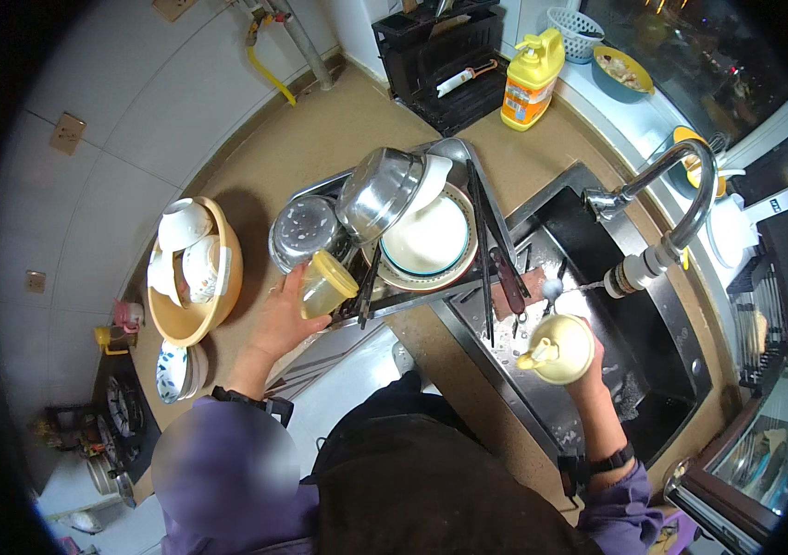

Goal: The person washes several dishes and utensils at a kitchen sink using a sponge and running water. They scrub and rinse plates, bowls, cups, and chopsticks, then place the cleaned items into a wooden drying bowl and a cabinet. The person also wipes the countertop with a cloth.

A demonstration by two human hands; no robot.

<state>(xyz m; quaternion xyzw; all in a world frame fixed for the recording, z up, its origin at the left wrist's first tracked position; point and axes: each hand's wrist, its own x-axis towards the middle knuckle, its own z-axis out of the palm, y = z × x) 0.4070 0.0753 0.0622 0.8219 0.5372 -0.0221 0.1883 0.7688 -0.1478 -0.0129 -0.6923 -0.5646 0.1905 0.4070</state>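
Observation:
My left hand (283,319) grips a translucent yellow plastic container (324,291), tilted at the near edge of a metal tray (383,305). Over the sink (633,340), my right hand (588,368) holds a pale yellow lidded vessel (560,350) with a small spout-like knob; its lower part is hidden. The tray bears a tilted steel pot (380,191), a steel bowl (305,229), a white bowl (428,236) resting in a patterned dish, and dark chopsticks (482,257). A knife with a dark red handle (507,284) spans the tray and sink edge.
A chrome faucet (696,187) arches over the sink, with a thin stream at its nozzle (623,281). A beige basin (227,305) of white bowls stands left, with stacked bowls (175,374) beside it. A yellow detergent jug (532,83) stands behind; an open glazed window (748,451) juts at right.

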